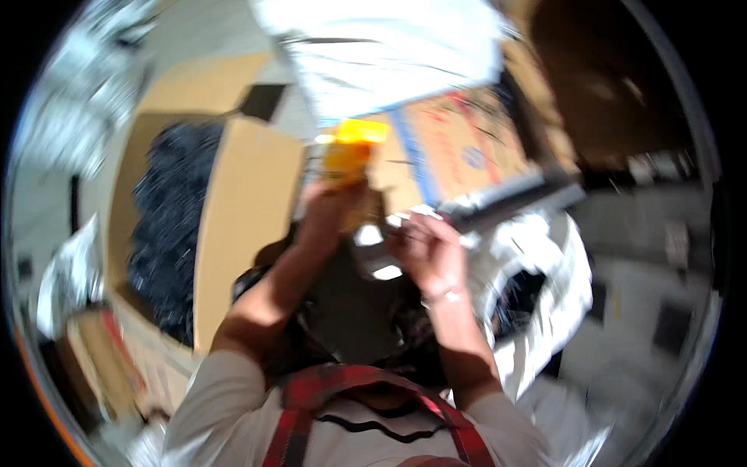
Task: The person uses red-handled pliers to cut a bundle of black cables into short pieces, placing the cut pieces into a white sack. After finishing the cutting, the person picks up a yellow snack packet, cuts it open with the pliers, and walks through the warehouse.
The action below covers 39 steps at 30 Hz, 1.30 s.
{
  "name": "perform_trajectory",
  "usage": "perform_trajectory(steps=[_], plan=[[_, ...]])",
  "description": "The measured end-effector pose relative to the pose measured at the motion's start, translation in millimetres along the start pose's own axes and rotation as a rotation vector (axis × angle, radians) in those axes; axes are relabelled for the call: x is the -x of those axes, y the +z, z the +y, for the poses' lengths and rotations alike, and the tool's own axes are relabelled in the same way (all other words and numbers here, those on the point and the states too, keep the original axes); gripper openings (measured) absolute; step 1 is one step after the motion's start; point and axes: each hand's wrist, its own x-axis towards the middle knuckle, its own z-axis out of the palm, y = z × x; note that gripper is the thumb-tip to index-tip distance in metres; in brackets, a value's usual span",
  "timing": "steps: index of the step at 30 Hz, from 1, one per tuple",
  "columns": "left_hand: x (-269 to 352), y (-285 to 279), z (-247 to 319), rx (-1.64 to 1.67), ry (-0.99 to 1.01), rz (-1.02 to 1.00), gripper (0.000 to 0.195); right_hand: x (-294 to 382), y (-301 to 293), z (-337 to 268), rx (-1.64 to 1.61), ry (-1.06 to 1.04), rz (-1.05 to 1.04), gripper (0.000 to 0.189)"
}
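Blur covers much of the picture. My left hand [332, 204] is wrapped around the lower part of a yellow-orange object [349, 154], whose kind I cannot make out. My right hand [429, 248] is to the right with its fingers curled. Whether it holds anything is unclear. Just left of its fingertips is a grey object with bright, shiny patches [373, 251]. Beyond both hands lies a cardboard surface [443, 152] with a blue stripe and red print.
An open cardboard box [251, 216] with a heap of black pieces [172, 227] stands at left. At right is a white sack [575, 280], its mouth open on dark contents. White sheeting [397, 58] covers the far side. A dark grey bar [513, 198] lies beyond my right hand.
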Motion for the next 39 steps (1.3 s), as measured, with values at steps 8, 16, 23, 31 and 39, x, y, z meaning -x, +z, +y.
perform_trajectory(steps=[8,16,23,31,39], plan=[[-31,-15,-26,0.079,-0.018,0.099,0.031,-56,-82,14,0.304,0.012,-0.074,0.026],[-40,-23,-37,0.166,-0.095,0.255,0.034,-99,-89,38,0.683,-0.076,0.014,0.027],[85,-36,51,-0.041,-0.256,0.263,0.036,41,-51,34,0.618,0.497,0.127,0.032],[268,-32,262,0.305,-0.297,0.616,0.029,124,29,-64,1.131,0.486,-0.430,0.032],[345,-63,347,0.810,0.087,0.581,0.017,107,111,-111,1.529,0.533,-0.058,0.033]])
